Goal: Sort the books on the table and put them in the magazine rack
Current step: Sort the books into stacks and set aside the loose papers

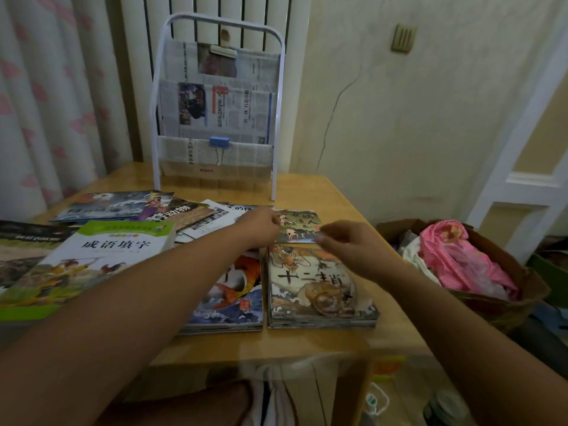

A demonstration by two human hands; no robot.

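Observation:
A thin picture book (299, 224) with small figures on its cover lies just beyond two stacks on the wooden table (353, 342). My left hand (261, 224) pinches its left edge and my right hand (347, 241) pinches its near right corner. Below them sit a stack topped by a dragon cover (316, 287) and a stack topped by a red fish cover (236, 290). A green-bordered book (83, 265) lies at the left. The white-framed magazine rack (215, 112), lined with newspaper, stands at the table's back.
More thin books (123, 206) and printed sheets are fanned across the table's far left. A brown basket (507, 290) with pink cloth stands on the right, beside the table. A curtain hangs at the left and a wall is behind the rack.

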